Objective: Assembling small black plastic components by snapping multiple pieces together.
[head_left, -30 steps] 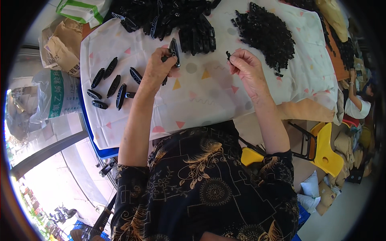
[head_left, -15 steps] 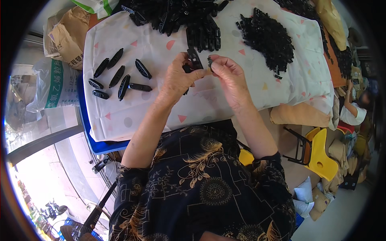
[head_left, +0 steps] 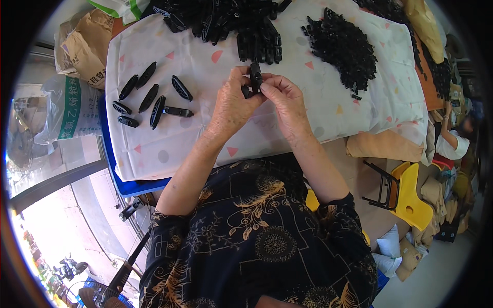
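Note:
Over the middle of the table, my left hand (head_left: 232, 105) is closed around a long black plastic piece (head_left: 256, 76), which stands nearly upright between thumb and fingers. Another dark bit shows by the left palm, partly hidden. My right hand (head_left: 288, 105) has its thumb and fingertips pinched against the long piece's right side. Whatever small part lies under those fingertips is hidden. To the left, several similar oval black pieces (head_left: 149, 98) lie scattered on the patterned white tablecloth (head_left: 205, 146).
Beyond my hands a big heap of black pieces (head_left: 226, 20) covers the far edge. A pile of smaller black parts (head_left: 344, 49) lies at right. Paper and plastic bags (head_left: 90, 43) are at far left; a yellow chair (head_left: 411, 200) and another person (head_left: 452, 141) are at right.
My right hand has moved left, bringing the small black part in its fingertips to the long piece. The long piece has shifted slightly right and turned more upright.

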Motion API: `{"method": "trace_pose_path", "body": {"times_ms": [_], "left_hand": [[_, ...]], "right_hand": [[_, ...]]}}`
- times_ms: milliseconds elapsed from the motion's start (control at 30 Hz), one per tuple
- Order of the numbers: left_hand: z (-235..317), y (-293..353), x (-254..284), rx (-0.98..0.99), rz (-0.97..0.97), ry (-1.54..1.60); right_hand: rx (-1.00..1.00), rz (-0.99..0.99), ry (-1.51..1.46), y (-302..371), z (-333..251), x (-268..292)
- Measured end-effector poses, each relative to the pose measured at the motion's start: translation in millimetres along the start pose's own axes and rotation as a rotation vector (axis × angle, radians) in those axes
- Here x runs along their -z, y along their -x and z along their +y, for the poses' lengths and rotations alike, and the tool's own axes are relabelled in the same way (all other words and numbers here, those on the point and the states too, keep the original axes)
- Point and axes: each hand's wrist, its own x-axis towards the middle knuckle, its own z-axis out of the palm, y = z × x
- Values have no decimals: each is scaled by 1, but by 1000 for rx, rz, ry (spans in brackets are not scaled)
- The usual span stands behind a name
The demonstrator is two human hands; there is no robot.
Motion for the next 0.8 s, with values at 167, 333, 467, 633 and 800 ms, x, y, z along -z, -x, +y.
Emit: {"method": "trace_pose_path", "body": {"times_ms": [167,333,467,633,800], "left_hand": [[-13,-3,0,-6,-89,39],[-17,-4,-4,31,-126,63],[-20,-4,-7,19,-119,129],[-12,-9,-7,3,-154,123],[-7,-16,-5,12,-191,149]], "right_hand": [[-37,44,66,-3,1,5],[-66,29,38,-5,-7,0],[-165,-100,47,-12,-9,6],[-166,-98,19,-17,-9,10],[-99,-76,37,-20,-9,7]]}}
